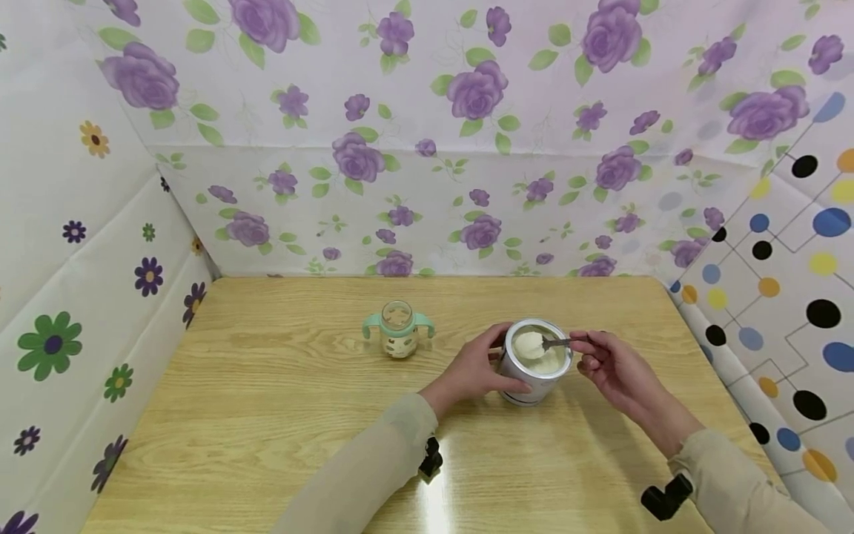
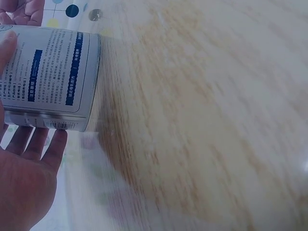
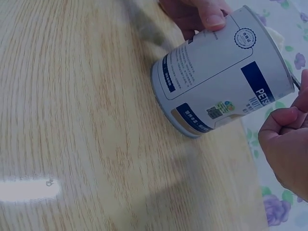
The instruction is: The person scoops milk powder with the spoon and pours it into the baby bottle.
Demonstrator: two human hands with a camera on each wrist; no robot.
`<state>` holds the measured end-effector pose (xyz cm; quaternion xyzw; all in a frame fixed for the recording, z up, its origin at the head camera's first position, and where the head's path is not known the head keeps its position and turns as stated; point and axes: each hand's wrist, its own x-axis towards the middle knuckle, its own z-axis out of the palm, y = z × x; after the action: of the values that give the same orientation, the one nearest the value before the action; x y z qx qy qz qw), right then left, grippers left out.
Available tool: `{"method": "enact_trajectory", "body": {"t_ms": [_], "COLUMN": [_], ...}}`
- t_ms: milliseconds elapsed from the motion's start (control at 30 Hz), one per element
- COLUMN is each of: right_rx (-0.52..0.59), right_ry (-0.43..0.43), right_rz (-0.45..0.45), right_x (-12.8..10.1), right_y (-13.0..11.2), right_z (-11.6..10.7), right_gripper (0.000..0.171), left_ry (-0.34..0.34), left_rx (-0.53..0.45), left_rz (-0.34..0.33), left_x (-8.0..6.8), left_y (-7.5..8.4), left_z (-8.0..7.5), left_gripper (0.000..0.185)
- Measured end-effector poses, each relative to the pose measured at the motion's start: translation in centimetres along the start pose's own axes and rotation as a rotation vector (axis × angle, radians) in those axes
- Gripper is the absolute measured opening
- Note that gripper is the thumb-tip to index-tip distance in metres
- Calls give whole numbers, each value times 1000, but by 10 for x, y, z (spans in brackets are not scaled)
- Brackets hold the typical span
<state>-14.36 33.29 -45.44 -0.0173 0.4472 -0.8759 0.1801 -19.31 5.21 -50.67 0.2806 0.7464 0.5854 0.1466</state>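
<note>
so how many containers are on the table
2: a powder tin right of centre, gripped by the left hand, and a baby bottle standing apart to its left.

Both hands forward, left hand fingers curled in a grip, right hand pinching, sleeved forearms

wooden table, floral wall covering

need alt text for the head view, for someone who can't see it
A person's right hand holds a spoon heaped with white powder over an open tin, which the left hand steadies on a wooden table. An open baby bottle with green handles stands to the tin's left, with flowered sheets behind.
</note>
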Motion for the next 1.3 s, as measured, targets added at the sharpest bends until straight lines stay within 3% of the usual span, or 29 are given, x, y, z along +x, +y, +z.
{"method": "enact_trajectory", "body": {"t_ms": [400, 1300], "right_rx": [40, -108], "right_ry": [39, 64], "right_rz": [-39, -43], "right_x": [0, -6], "right_y": [-6, -4], "right_z": [7, 3], "right_gripper": [47, 46], "left_ry": [-3, -13], "left_rx": [27, 12], "left_rz": [-20, -18], "left_x": [0, -1], "left_y": [0, 1], "left_z": [-1, -2], "left_gripper": [103, 102]}}
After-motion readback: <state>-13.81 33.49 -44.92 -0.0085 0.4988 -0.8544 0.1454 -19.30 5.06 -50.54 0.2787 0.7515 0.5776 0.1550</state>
